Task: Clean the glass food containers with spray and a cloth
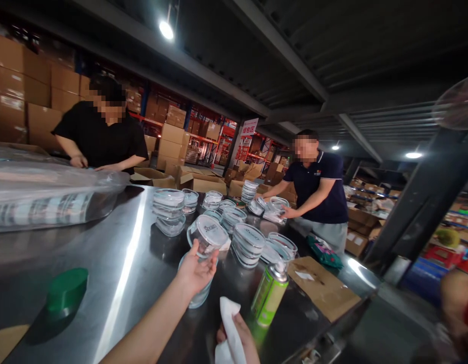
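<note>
kinda dim warehouse tbh, dark ribbed ceiling [370,35] across the top, bright lamp [166,29] upper left of centre, stacked cardboard boxes [8,114] far left, orange-red racking [214,151] around mid-frame, and a chunky dark pillar [427,194] slanting down the right side.

The cloth [229,326] is white, the spray can [269,298] green.

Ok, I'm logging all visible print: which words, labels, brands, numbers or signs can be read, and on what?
"包区": apparently the last two large red characters on the white sign; its other print is unclear.
Too blurred: dark print on the round lid at the left hand and on the container stack beside it.
Too small or blurred: spray can label, navy shirt logo.
</note>
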Motion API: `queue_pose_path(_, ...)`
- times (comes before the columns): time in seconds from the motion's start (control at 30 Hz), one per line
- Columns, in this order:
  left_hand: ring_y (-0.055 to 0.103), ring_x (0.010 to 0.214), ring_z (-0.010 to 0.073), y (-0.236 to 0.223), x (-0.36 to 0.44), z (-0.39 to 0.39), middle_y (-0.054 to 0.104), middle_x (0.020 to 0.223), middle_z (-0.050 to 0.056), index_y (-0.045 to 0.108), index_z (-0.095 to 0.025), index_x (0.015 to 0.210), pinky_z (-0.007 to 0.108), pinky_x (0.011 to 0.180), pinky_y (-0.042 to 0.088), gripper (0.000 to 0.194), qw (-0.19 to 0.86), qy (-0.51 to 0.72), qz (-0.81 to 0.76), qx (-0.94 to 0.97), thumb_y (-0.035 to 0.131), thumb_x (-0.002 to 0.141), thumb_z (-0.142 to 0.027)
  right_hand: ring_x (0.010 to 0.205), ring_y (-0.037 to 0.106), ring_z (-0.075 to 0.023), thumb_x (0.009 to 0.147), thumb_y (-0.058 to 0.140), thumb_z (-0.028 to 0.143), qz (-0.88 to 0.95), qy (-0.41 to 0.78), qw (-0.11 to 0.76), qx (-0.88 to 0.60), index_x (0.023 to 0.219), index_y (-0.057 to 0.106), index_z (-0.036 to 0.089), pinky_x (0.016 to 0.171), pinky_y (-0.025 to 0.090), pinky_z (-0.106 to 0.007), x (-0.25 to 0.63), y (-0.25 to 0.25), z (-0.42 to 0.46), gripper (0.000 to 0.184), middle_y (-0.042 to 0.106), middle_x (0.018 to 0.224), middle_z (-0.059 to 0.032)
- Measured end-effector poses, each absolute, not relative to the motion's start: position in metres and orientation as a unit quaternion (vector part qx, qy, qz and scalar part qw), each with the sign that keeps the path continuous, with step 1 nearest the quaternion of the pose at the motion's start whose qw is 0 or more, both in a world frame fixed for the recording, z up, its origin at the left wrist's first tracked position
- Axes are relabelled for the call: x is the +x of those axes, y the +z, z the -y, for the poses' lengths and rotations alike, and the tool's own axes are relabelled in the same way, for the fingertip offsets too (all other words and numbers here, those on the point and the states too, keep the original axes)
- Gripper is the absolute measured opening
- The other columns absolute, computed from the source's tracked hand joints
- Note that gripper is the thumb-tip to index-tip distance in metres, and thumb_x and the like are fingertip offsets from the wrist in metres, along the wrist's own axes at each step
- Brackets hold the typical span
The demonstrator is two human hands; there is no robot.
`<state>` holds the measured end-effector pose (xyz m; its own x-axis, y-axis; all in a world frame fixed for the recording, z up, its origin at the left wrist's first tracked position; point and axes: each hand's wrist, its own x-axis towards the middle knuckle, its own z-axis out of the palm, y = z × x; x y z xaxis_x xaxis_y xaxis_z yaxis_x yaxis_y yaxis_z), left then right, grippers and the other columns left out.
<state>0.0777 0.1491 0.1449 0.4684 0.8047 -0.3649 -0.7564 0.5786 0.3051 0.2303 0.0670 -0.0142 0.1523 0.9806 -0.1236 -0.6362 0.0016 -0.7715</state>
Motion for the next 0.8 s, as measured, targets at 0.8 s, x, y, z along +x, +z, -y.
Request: queue_pose_path(0.8, 0.053, 0.054, 0.0105, 0.1413, 0.0821, -0.1488, 0.064, 0.09, 0.015, 0.05, -0.015, 0.091, 0.019, 0.047, 0.044, 0.029, 0.874, 0.43, -0.217, 0.065, 0.053, 0.089, -0.044, 0.041, 0.048, -0.0096, 0.047, 0.089, 0.044, 0.236, 0.609, 0.674, -0.346, 0.073, 0.062, 0.019, 0.043, 0.032, -0.019, 0.2303, -0.0167, -0.0663, 0.045, 0.054, 0.047, 0.0029)
